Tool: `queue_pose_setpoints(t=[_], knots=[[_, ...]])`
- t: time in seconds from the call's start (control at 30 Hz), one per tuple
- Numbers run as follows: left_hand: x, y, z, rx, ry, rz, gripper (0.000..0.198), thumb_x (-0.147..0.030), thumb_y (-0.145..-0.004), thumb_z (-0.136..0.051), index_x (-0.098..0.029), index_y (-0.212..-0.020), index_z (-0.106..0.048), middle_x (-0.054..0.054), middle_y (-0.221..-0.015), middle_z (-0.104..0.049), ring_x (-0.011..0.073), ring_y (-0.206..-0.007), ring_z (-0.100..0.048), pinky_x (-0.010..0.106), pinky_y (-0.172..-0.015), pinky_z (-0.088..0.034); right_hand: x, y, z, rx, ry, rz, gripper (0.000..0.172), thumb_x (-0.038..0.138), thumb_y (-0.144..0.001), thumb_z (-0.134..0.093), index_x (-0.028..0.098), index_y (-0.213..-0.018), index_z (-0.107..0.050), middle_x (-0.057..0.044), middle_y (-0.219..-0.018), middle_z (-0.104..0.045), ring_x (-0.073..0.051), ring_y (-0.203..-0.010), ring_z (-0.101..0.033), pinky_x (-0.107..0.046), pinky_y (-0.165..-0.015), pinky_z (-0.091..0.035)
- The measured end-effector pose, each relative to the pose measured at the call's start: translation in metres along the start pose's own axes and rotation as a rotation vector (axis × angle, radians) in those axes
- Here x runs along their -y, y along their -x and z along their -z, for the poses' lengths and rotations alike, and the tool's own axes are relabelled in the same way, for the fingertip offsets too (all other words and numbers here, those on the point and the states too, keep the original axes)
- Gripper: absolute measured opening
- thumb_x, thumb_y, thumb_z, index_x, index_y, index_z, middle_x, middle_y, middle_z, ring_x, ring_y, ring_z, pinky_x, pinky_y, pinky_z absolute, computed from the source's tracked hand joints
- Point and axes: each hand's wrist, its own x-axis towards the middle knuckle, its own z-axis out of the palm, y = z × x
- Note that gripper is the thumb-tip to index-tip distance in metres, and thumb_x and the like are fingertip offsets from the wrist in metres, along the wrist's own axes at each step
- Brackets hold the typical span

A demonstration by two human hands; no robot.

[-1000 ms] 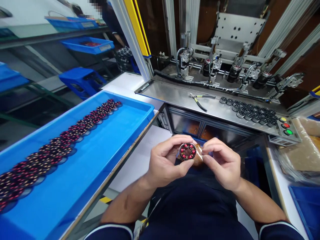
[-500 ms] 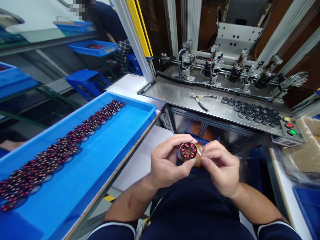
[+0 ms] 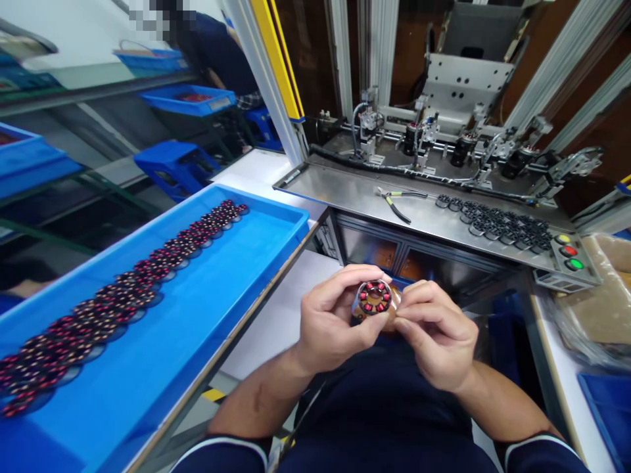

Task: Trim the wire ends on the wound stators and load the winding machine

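Note:
A small round stator (image 3: pixel 374 297) with red wound coils sits between my two hands in front of my body. My left hand (image 3: pixel 331 320) grips its rim with thumb and fingers curled round it. My right hand (image 3: pixel 434 332) is closed at its right edge, pinching a strip of clear amber tape (image 3: pixel 393 303) against the stator. To my left a long blue tray (image 3: pixel 207 289) holds a row of several similar red-coiled stators (image 3: pixel 123 289).
A steel machine shelf (image 3: pixel 345 192) ahead carries pliers (image 3: pixel 394 200), several dark ring parts (image 3: pixel 497 225) and yellow, red and green buttons (image 3: pixel 566 251). Fixtures stand behind it. Another person (image 3: pixel 211 46) works far left near blue bins. Brown plastic-wrapped material (image 3: pixel 596 295) lies at right.
My right hand has closed in tighter against the stator's right edge. The stator has turned slightly in my left hand, and the view has tilted a little.

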Motion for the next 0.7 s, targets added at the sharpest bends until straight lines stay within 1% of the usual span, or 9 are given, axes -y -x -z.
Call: queue_pose_setpoints(t=[0.03, 0.1, 0.17, 0.23, 0.3, 0.43, 0.53, 0.63, 0.7], knots=[[-0.002, -0.001, 0.000, 0.011, 0.057, 0.054, 0.041, -0.006, -0.066, -0.082, -0.020, -0.105, -0.077, 0.007, -0.098, -0.078, 0.0174, -0.084, -0.075, 0.022, -0.074, -0.061, -0.002, -0.001, 0.003, 0.014, -0.009, 0.001, 0.013, 0.018, -0.089, -0.073, 0.025, -0.100, -0.076, -0.005, -0.081, -0.068, -0.018, -0.073, -0.064, -0.034, -0.066, -0.056], [-0.005, -0.002, -0.001, 0.046, 0.170, 0.165, 0.037, -0.010, -0.067, -0.084, -0.019, -0.103, -0.078, 0.007, -0.095, -0.079, 0.0167, -0.079, -0.076, 0.020, -0.070, -0.061, -0.007, -0.005, 0.009, 0.052, -0.031, -0.001, 0.025, 0.020, -0.086, -0.077, 0.026, -0.110, -0.075, -0.006, -0.089, -0.068, -0.020, -0.081, -0.065, -0.036, -0.071, -0.056], [-0.006, -0.003, -0.001, 0.093, 0.273, 0.270, 0.034, -0.015, -0.068, -0.086, -0.019, -0.101, -0.079, 0.007, -0.091, -0.080, 0.0173, -0.075, -0.076, 0.021, -0.068, -0.061, -0.013, -0.011, 0.016, 0.121, -0.051, 0.012, 0.037, 0.022, -0.083, -0.081, 0.028, -0.119, -0.073, -0.008, -0.099, -0.068, -0.022, -0.092, -0.065, -0.040, -0.079, -0.057], [-0.006, -0.003, -0.002, 0.140, 0.357, 0.364, 0.034, -0.020, -0.069, -0.088, -0.019, -0.101, -0.080, 0.007, -0.089, -0.080, 0.0174, -0.074, -0.076, 0.022, -0.069, -0.062, -0.016, -0.019, 0.021, 0.212, -0.065, 0.055, 0.041, 0.024, -0.081, -0.083, 0.028, -0.121, -0.073, -0.010, -0.108, -0.067, -0.025, -0.101, -0.063, -0.044, -0.087, -0.056], [-0.004, -0.002, -0.003, 0.178, 0.422, 0.440, 0.033, -0.024, -0.068, -0.089, -0.020, -0.100, -0.080, 0.007, -0.089, -0.080, 0.0171, -0.074, -0.076, 0.022, -0.070, -0.061, -0.017, -0.028, 0.023, 0.288, -0.084, 0.114, 0.038, 0.027, -0.082, -0.083, 0.028, -0.118, -0.074, -0.010, -0.113, -0.068, -0.026, -0.106, -0.062, -0.047, -0.091, -0.055], [-0.001, -0.003, -0.004, 0.260, 0.497, 0.521, 0.032, -0.028, -0.069, -0.089, -0.018, -0.098, -0.081, 0.007, -0.084, -0.079, 0.0177, -0.074, -0.075, 0.023, -0.070, -0.061, -0.014, -0.041, 0.024, 0.396, -0.100, 0.195, 0.022, 0.032, -0.088, -0.077, 0.026, -0.109, -0.077, -0.011, -0.112, -0.070, -0.025, -0.105, -0.063, -0.048, -0.089, -0.055], [-0.002, -0.005, -0.004, 0.306, 0.508, 0.567, 0.034, -0.031, -0.070, -0.089, -0.018, -0.100, -0.081, 0.008, -0.084, -0.078, 0.0185, -0.074, -0.074, 0.025, -0.068, -0.060, -0.012, -0.043, 0.025, 0.423, -0.068, 0.244, 0.013, 0.028, -0.089, -0.076, 0.023, -0.100, -0.077, -0.012, -0.114, -0.070, -0.025, -0.108, -0.062, -0.049, -0.089, -0.055], [-0.003, -0.007, -0.003, 0.299, 0.487, 0.614, 0.036, -0.035, -0.066, -0.090, -0.016, -0.096, -0.081, 0.009, -0.083, -0.077, 0.0188, -0.072, -0.072, 0.026, -0.067, -0.059, -0.011, -0.044, 0.027, 0.416, -0.048, 0.257, 0.012, 0.028, -0.089, -0.076, 0.023, -0.100, -0.078, -0.012, -0.117, -0.070, -0.025, -0.109, -0.063, -0.049, -0.089, -0.056], [-0.003, -0.008, -0.003, 0.318, 0.465, 0.637, 0.038, -0.038, -0.064, -0.091, -0.015, -0.094, -0.081, 0.009, -0.082, -0.076, 0.0197, -0.071, -0.072, 0.027, -0.066, -0.058, -0.012, -0.046, 0.028, 0.440, -0.073, 0.244, 0.014, 0.032, -0.089, -0.076, 0.023, -0.100, -0.077, -0.012, -0.117, -0.070, -0.025, -0.108, -0.064, -0.050, -0.089, -0.057]])
